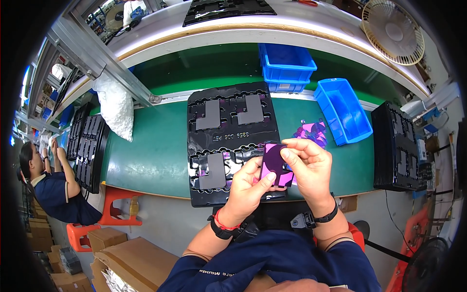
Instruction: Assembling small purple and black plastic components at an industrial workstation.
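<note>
Between both hands, over the near right part of a black plastic tray, is a small flat dark piece with glossy purple and pink areas. My left hand grips its lower left edge, the thumb lying on its face. With thumb and fingers, my right hand pinches its upper right side. Three pockets of the tray hold grey L-shaped flat pieces. The near right pocket is partly hidden behind my hands. Just beyond my right hand lies a loose pile of pink and purple film pieces.
A blue bin stands right of the film pile, with stacked blue bins behind. Stacks of black trays flank the green table, one at the right. A white bag sits left. Another person works at far left.
</note>
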`<act>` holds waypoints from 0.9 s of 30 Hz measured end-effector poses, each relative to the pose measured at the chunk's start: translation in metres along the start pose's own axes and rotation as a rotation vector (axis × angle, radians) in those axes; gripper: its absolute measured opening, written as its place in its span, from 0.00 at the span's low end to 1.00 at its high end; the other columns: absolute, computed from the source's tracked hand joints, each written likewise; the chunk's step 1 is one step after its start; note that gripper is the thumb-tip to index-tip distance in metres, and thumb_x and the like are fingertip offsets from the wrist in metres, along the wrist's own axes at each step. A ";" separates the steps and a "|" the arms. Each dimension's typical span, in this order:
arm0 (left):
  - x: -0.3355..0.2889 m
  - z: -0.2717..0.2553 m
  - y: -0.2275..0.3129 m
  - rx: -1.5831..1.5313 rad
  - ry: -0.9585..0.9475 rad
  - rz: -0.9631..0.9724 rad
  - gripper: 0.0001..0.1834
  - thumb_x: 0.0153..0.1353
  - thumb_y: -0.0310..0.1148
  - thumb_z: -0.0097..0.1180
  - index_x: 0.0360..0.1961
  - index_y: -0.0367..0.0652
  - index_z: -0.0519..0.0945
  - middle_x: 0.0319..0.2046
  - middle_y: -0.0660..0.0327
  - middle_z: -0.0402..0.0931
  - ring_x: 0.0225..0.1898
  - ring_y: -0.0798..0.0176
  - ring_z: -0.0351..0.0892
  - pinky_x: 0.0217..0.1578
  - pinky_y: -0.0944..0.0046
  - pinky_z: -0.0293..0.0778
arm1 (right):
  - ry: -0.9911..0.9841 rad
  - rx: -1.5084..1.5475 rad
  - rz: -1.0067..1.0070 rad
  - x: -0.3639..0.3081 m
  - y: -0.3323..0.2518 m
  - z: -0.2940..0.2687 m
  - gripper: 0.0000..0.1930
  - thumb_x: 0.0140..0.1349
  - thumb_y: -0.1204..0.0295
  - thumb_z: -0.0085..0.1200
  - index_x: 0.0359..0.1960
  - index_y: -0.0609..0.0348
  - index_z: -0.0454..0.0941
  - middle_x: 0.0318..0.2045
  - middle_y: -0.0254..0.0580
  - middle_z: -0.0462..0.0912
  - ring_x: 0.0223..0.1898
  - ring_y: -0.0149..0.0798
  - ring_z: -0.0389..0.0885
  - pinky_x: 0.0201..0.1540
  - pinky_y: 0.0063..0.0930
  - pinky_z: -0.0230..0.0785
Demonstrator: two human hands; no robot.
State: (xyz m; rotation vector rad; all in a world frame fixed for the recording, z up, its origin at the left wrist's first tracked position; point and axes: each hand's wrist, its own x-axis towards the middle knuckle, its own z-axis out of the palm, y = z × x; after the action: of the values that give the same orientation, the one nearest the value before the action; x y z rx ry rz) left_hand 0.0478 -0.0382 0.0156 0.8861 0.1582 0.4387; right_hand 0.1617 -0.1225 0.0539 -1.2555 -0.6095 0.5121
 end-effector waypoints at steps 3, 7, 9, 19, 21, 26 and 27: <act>0.000 0.000 -0.001 -0.003 0.009 -0.009 0.20 0.61 0.24 0.47 0.54 0.32 0.62 0.46 0.50 0.72 0.44 0.56 0.77 0.41 0.54 0.80 | -0.003 -0.006 -0.002 0.000 0.000 0.000 0.09 0.55 0.82 0.55 0.38 0.69 0.76 0.31 0.41 0.81 0.32 0.26 0.79 0.36 0.16 0.71; -0.001 0.000 -0.001 0.001 0.018 0.007 0.20 0.61 0.24 0.47 0.54 0.32 0.62 0.46 0.50 0.72 0.44 0.57 0.77 0.41 0.55 0.80 | -0.034 0.001 -0.008 -0.001 0.001 0.000 0.10 0.56 0.81 0.55 0.41 0.69 0.75 0.32 0.42 0.81 0.34 0.26 0.79 0.38 0.16 0.71; -0.001 0.000 -0.001 -0.001 0.015 0.018 0.20 0.61 0.23 0.47 0.54 0.32 0.62 0.46 0.50 0.72 0.44 0.57 0.77 0.41 0.55 0.79 | -0.029 -0.004 -0.008 -0.001 0.002 -0.001 0.10 0.56 0.81 0.55 0.41 0.69 0.75 0.32 0.41 0.81 0.34 0.26 0.79 0.38 0.16 0.71; -0.001 -0.001 -0.002 0.002 0.019 0.018 0.19 0.61 0.22 0.47 0.54 0.31 0.62 0.46 0.51 0.72 0.44 0.58 0.77 0.41 0.56 0.80 | -0.024 -0.011 -0.008 -0.002 0.003 -0.001 0.10 0.56 0.82 0.54 0.40 0.69 0.75 0.32 0.41 0.81 0.34 0.26 0.79 0.37 0.16 0.71; -0.001 0.001 -0.001 -0.018 0.019 0.013 0.19 0.61 0.22 0.47 0.54 0.31 0.62 0.46 0.51 0.71 0.43 0.58 0.78 0.40 0.56 0.80 | -0.021 -0.008 -0.008 -0.002 0.002 0.000 0.10 0.56 0.82 0.54 0.40 0.69 0.75 0.32 0.41 0.81 0.34 0.26 0.79 0.37 0.16 0.71; -0.002 0.002 -0.001 0.017 0.051 0.050 0.19 0.62 0.22 0.46 0.54 0.29 0.63 0.43 0.54 0.74 0.41 0.64 0.77 0.41 0.63 0.78 | -0.028 -0.017 -0.023 -0.003 0.000 0.001 0.10 0.56 0.82 0.55 0.40 0.70 0.75 0.32 0.41 0.81 0.34 0.26 0.79 0.37 0.17 0.72; -0.002 0.003 -0.001 0.016 0.049 0.049 0.19 0.62 0.22 0.46 0.54 0.29 0.63 0.43 0.54 0.74 0.41 0.64 0.77 0.41 0.63 0.78 | -0.030 -0.019 -0.030 -0.003 0.001 0.001 0.10 0.56 0.82 0.55 0.40 0.70 0.75 0.32 0.42 0.81 0.34 0.26 0.79 0.37 0.16 0.72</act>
State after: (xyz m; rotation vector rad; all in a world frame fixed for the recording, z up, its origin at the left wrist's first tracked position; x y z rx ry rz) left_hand 0.0468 -0.0419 0.0167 0.8970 0.1858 0.5058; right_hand 0.1590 -0.1237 0.0530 -1.2563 -0.6588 0.5026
